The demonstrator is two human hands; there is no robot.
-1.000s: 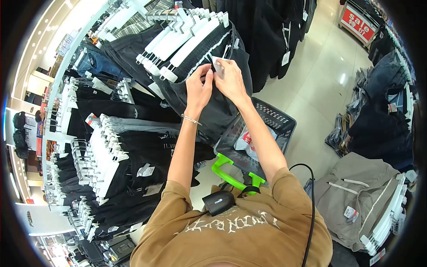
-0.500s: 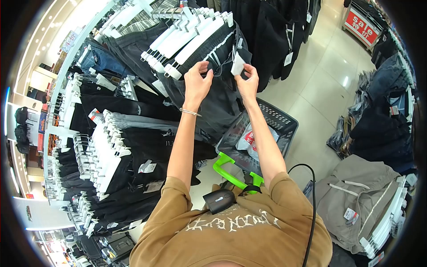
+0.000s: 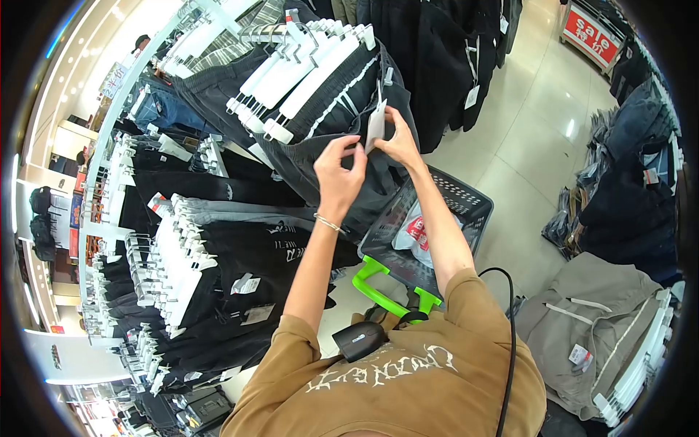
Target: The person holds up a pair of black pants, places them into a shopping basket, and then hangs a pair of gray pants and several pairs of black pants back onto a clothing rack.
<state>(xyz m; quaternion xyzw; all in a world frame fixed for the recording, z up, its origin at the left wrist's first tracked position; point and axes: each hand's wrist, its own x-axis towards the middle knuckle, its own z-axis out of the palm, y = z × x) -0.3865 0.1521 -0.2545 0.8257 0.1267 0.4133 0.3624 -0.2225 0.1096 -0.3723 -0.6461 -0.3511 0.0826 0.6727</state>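
Observation:
My right hand (image 3: 400,140) pinches a white hang tag (image 3: 376,125) by its right edge between thumb and fingers. The tag hangs from dark grey drawstring trousers (image 3: 320,156) on a white clip hanger (image 3: 320,91) at the front of the rack. My left hand (image 3: 339,173), with a bracelet (image 3: 329,222) at the wrist, is just left of the tag's lower end. Its thumb and forefinger are drawn together, and whether they grip the tag's corner is hard to see.
Below my right forearm stands a dark shopping basket (image 3: 477,211) with a green handle (image 3: 378,291) and a plastic bag (image 3: 416,237) inside. Racks of black trousers (image 3: 255,247) fill the left. Beige trousers (image 3: 575,320) hang at the right, and a sale sign (image 3: 591,35) stands far off.
My left hand has moved down and right, towards the tag's lower end, its thumb and forefinger closing together. The tag, still in my right hand, has shifted slightly left and down and turned more upright.

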